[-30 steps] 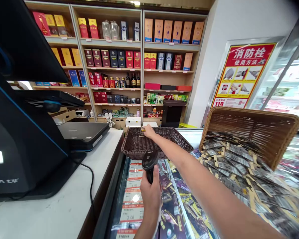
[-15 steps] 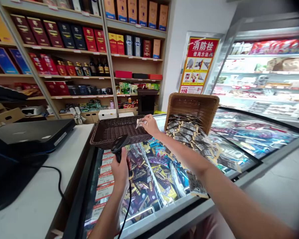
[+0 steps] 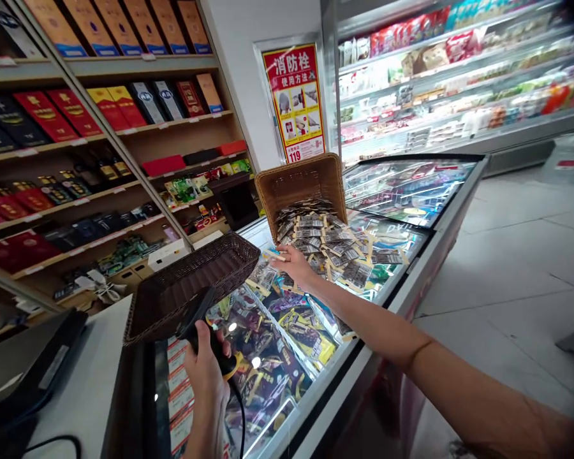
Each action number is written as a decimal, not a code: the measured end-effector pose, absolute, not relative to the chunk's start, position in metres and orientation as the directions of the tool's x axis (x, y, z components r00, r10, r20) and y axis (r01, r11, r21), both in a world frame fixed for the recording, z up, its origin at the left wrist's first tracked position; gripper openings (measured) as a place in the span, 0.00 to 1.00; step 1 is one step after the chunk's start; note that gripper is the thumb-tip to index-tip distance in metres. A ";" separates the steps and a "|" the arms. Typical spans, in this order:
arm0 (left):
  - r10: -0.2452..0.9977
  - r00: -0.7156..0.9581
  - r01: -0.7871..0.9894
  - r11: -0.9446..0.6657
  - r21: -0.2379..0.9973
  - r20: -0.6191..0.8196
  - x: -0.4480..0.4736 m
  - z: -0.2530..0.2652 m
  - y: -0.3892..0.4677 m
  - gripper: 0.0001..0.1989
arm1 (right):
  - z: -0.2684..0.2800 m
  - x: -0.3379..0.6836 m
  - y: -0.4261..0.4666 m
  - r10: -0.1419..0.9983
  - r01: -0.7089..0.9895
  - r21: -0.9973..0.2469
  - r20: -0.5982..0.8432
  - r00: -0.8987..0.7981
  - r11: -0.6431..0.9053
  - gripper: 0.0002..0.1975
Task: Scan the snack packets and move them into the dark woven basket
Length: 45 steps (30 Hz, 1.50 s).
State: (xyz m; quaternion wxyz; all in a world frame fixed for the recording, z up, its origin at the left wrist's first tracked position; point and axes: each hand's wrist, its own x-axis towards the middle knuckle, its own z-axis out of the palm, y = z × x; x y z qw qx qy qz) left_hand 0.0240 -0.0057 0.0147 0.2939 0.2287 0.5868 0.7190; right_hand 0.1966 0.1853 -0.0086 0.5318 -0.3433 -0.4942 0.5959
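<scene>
My left hand (image 3: 205, 370) is wrapped round a black handheld barcode scanner (image 3: 217, 352), its cable hanging down. The scanner's head reaches the near side of a dark brown wicker basket (image 3: 191, 280), in which I see nothing lying. My right hand (image 3: 295, 265) pinches a small flat packet (image 3: 274, 255), seen nearly edge-on, between thumb and fingers. That hand is just right of the dark basket, by the left edge of a heap of small packets (image 3: 349, 255). The heap spills from a light brown wicker basket (image 3: 300, 182) tipped on its side.
Both baskets rest on a glass-topped freezer (image 3: 397, 223) holding bagged goods. A white counter (image 3: 90, 376) with a black device (image 3: 33, 370) stands at left. Shelves of boxes (image 3: 172, 64) line the back; a lit refrigerated display (image 3: 411, 83) and tiled floor (image 3: 507, 248) lie to the right.
The view has swung right, so the surroundings shift left. My right hand has moved from above the dark basket's right end to beside the heap. The scanner stays in my left hand.
</scene>
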 end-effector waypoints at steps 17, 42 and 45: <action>0.850 -0.526 -0.071 -0.038 0.997 -0.005 0.035 -0.007 -0.006 0.32 | -0.001 0.203 0.182 0.996 -0.435 -0.900 0.032 -0.081 -0.007 0.16; 0.941 -0.337 0.016 -0.028 0.999 0.032 0.032 -0.026 -0.006 0.30 | -0.004 0.211 0.191 0.998 -0.517 -0.855 0.062 -0.033 0.036 0.16; 0.942 -0.334 0.027 -0.029 0.999 0.036 0.030 -0.028 -0.005 0.30 | -0.003 0.211 0.191 0.998 -0.515 -0.856 0.059 -0.027 0.037 0.13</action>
